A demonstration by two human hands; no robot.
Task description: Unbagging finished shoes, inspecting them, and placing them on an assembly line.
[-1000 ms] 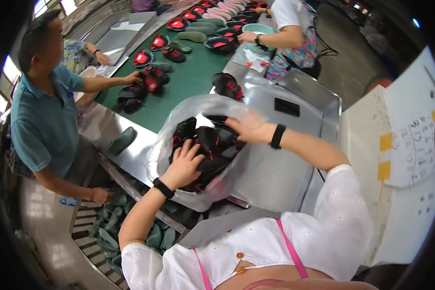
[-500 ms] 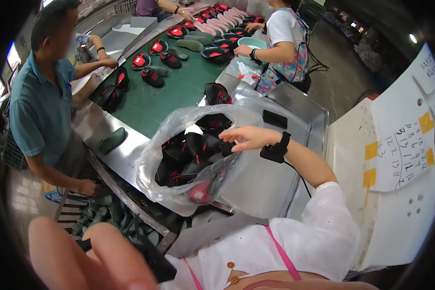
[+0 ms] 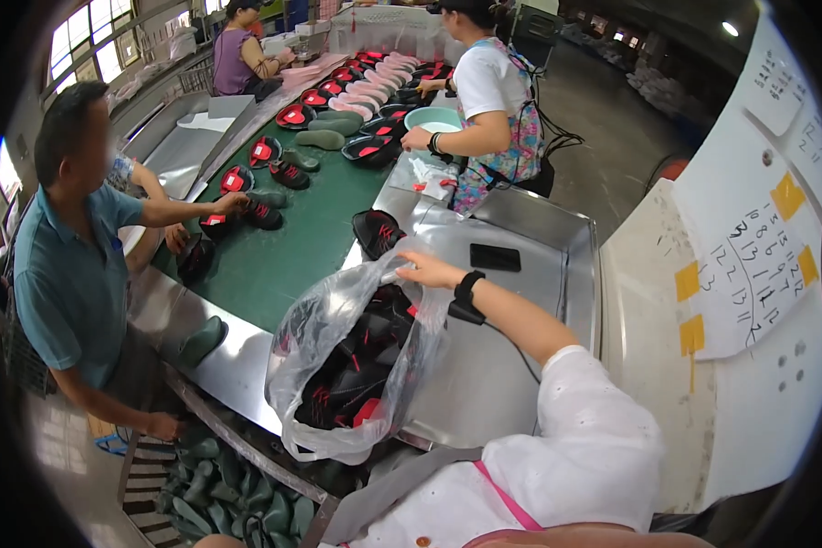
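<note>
- The rim of the clear plastic bag (image 3: 297,429) is pinched by the fingers of the right hand (image 3: 417,269); the left hand is out of view, so its state cannot be told.
- Black-and-red shoes (image 3: 361,361) are held inside the bag, which is supported on the metal table (image 3: 479,384).
- A single shoe (image 3: 377,234) is placed just beyond the bag.
- To the bag's right, a black phone (image 3: 495,258) is laid flat.
- To its left, a green shoe last (image 3: 202,342) is seen.
- Farther left, another shoe (image 3: 262,216) is touched by a co-worker (image 3: 78,265).
</note>
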